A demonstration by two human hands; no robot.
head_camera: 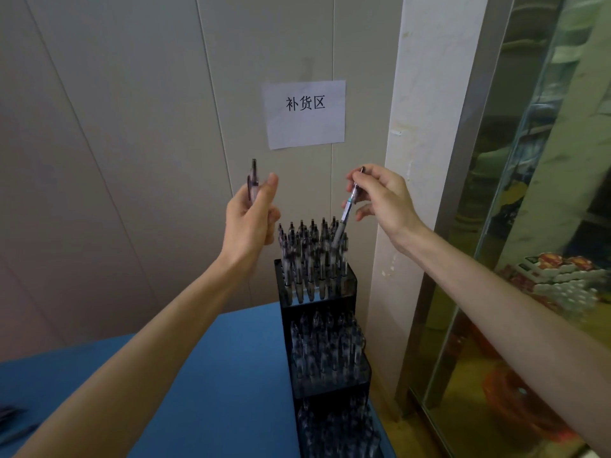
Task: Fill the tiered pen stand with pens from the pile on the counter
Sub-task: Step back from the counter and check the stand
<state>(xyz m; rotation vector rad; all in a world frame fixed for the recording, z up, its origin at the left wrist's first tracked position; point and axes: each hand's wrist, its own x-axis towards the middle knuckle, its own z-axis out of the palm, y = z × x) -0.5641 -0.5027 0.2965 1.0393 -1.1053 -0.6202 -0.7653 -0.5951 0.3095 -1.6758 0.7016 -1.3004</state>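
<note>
- The tiered pen stand stands at the 5 o'clock edge of the blue counter; all three visible tiers look densely packed with pens.
- The right hand pinches a clear pen, its tip down among the top-tier pens, toward 1 o'clock.
- The left hand grips a spare pen, upright, at 11 o'clock of the stand.
- The pile is barely visible at 8 o'clock; I judge the filling nearly finished.
</note>
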